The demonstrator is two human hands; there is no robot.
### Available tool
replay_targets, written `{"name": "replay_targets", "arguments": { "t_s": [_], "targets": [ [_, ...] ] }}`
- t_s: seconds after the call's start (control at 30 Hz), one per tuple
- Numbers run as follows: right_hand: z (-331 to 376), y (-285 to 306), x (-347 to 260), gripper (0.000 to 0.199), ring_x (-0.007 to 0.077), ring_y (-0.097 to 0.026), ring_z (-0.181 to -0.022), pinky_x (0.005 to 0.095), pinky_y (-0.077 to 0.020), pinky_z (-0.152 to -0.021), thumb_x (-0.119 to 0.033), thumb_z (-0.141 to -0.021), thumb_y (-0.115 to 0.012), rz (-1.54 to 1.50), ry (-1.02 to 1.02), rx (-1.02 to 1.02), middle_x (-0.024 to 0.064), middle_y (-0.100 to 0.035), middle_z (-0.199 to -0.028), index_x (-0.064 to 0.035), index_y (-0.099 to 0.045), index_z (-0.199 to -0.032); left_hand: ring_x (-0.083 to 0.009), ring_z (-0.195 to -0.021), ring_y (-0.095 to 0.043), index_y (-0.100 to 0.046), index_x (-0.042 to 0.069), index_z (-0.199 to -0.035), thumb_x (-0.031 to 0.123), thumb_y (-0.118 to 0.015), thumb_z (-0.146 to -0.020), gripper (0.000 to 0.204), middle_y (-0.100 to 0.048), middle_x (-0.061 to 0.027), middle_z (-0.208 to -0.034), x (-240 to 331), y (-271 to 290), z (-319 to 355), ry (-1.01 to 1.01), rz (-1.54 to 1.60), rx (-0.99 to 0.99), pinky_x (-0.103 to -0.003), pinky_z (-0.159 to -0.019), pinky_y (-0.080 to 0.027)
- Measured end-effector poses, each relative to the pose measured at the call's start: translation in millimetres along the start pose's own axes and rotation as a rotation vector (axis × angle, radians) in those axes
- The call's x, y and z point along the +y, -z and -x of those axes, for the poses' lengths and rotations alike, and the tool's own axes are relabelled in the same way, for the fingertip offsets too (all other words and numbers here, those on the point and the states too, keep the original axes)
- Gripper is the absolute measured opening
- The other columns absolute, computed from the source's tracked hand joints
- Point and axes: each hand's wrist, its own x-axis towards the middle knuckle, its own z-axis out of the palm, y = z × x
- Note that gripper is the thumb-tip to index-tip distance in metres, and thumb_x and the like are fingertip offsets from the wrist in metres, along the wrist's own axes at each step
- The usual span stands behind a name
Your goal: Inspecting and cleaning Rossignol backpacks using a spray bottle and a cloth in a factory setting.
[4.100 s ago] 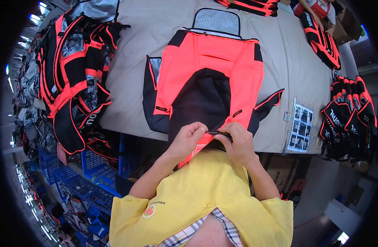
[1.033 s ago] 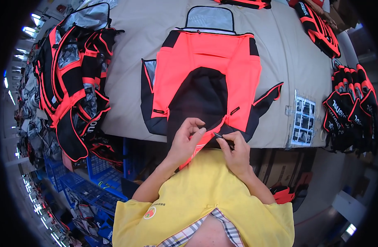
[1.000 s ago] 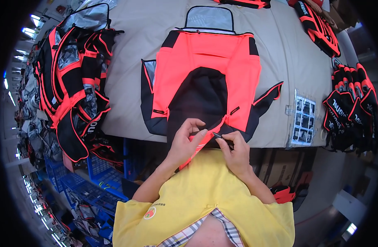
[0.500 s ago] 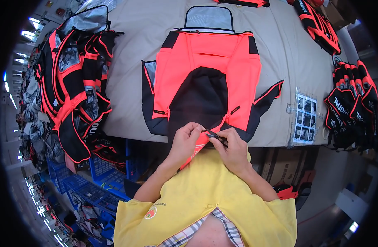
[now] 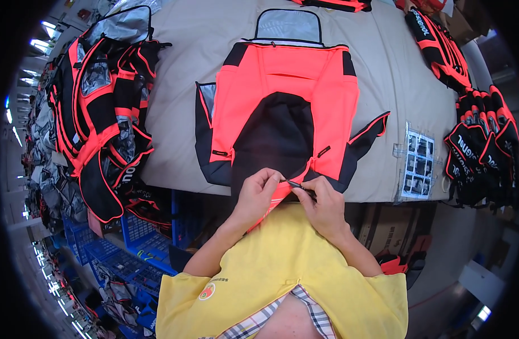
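Note:
A neon coral and black bag piece point(image 5: 333, 107) lies spread on the table before me, its silver-lined flap point(image 5: 287, 25) folded out at the far end. Its near edge hangs over the table's front, by my body. My left hand point(image 5: 258, 195) is closed in a pinch on this edge, on the coral trim. Held in my right hand point(image 5: 322, 203) is a small dark pointed tool that looks like thread snips point(image 5: 293, 183); its tip reaches the trim beside my left fingertips. Any thread there is too fine to make out.
The table cover point(image 5: 174, 113) is beige. More coral and black bags lie at the left point(image 5: 101, 113) and right point(image 5: 437, 51), with several hanging off the right end point(image 5: 474, 147). A taped photo sheet point(image 5: 418, 164) is at right. Blue crates point(image 5: 149, 240) stand below left.
Both hands stay at the bag's edge. The dark tool has tilted slightly, its tip now closer to my left fingertips.

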Motion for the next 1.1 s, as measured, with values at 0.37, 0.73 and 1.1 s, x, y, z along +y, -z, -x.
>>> {"name": "replay_targets", "arguments": {
  "t_s": [0.37,0.73,1.1],
  "targets": [
    [3.6,7.0,-5.7,0.026,0.0232,-0.068,-0.065,0.035,-0.0513,-0.054,-0.019,-0.09,-0.084,-0.026,-0.04,-0.029,0.0087,-0.066,-0.085,-0.0022,-0.067,-0.098,-0.0004,-0.079,-0.052,-0.066,-0.001,-0.105,0.015,-0.055,-0.112,0.02,-0.061,0.0038,-0.087,1.3,-4.0,3.5,-0.021,-0.085,0.011,-0.02,-0.07,-0.044],
    [5.5,9.0,-9.2,0.026,0.0229,-0.067,-0.063,0.0353,-0.0492,-0.053,-0.02,-0.09,-0.084,0.087,0.0,-0.021,0.0076,-0.065,-0.083,-0.0032,-0.065,-0.097,-0.0024,-0.079,-0.054,-0.066,0.0,-0.106,0.018,-0.054,-0.112,0.022,-0.063,0.0024,-0.086,1.1,-5.1,4.7,-0.04,-0.126,0.004,-0.022,-0.069,-0.046],
    [6.9,10.6,-7.9,0.025,0.0243,-0.067,-0.064,0.0348,-0.0495,-0.053,-0.018,-0.09,-0.084,0.061,0.031,0.015,0.0077,-0.064,-0.083,-0.0031,-0.066,-0.098,-0.0021,-0.074,-0.051,-0.067,0.0,-0.106,0.018,-0.055,-0.111,0.021,-0.061,0.0027,-0.083,4.2,-6.8,3.6,-0.024,-0.204,0.001,-0.022,-0.065,-0.043]
  ]
}}
